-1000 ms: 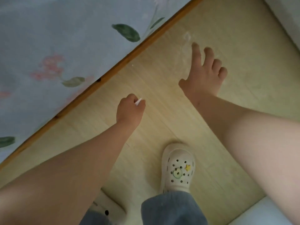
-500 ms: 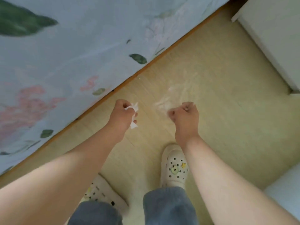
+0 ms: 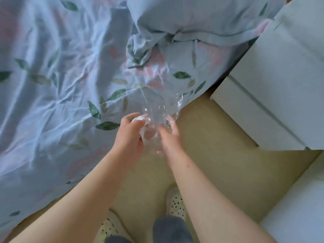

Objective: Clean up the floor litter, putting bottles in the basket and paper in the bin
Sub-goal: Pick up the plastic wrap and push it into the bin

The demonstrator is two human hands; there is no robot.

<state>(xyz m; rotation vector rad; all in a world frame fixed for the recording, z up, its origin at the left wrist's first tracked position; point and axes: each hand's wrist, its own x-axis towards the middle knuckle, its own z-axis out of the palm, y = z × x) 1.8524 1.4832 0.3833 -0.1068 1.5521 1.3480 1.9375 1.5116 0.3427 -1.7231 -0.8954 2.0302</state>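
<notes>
A crumpled sheet of clear plastic wrap (image 3: 162,109) hangs in the air between my two hands, over the bed's edge. My left hand (image 3: 130,133) holds a small wad of white paper (image 3: 140,119) and pinches the wrap's left side. My right hand (image 3: 168,135) grips the wrap's right side, its fingers partly veiled by the film. No bottle, basket or bin shows.
A bed with a pale blue flowered sheet (image 3: 52,85) and a pillow (image 3: 201,18) fills the left and top. A white drawer cabinet (image 3: 273,85) stands at the right. Wooden floor (image 3: 219,146) runs between them, where my feet in white clogs (image 3: 175,204) stand.
I have risen, so the view lifted from the floor to the bed. My right hand picked up the clear wrap from the floor, and both hands now meet on it.
</notes>
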